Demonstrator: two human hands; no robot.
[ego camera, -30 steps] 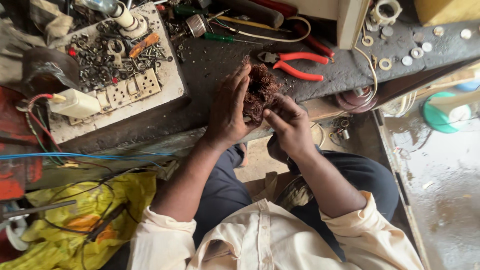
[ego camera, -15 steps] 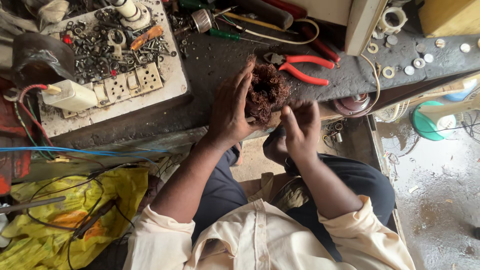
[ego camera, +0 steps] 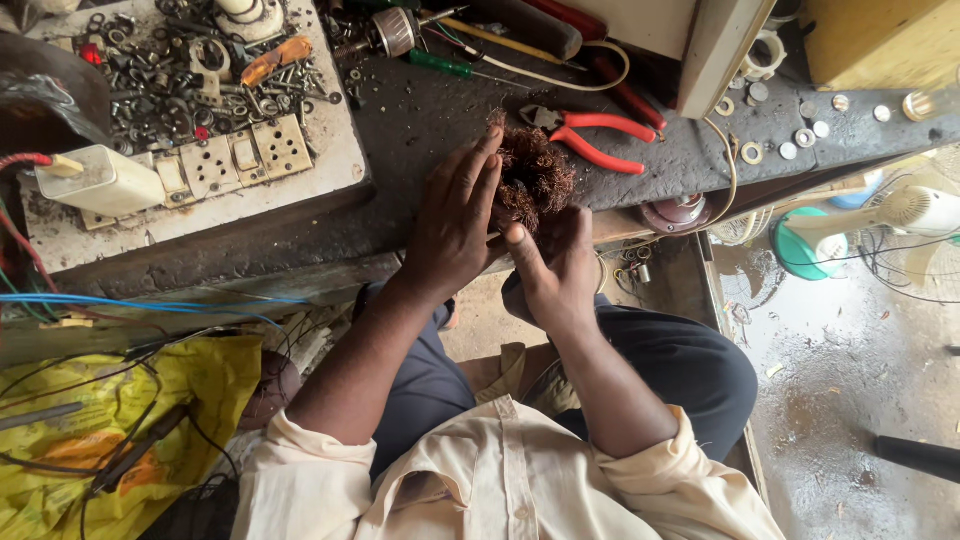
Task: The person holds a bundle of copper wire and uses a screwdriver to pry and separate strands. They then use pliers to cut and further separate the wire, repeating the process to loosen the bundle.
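A tangled brown copper-wire bundle (ego camera: 535,180) is gripped by the left hand (ego camera: 455,225) and right hand (ego camera: 555,270), fingers closed round it. It is held at the near edge of the dark, cluttered workbench (ego camera: 430,120). Red-handled pliers (ego camera: 595,135) lie just beyond the bundle; wet concrete floor (ego camera: 850,400) is seen right of it.

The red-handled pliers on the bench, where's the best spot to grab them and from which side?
Grip the pliers by the two red handles, coming from the right. They lie flat, handles splayed rightward, jaws pointing left toward the copper wire bundle held by both hands.

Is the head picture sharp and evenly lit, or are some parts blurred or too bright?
Head view: the copper wire bundle and both hands are sharp under soft daylight; the white fan at the right edge is overexposed; the wet floor shows pale glare.
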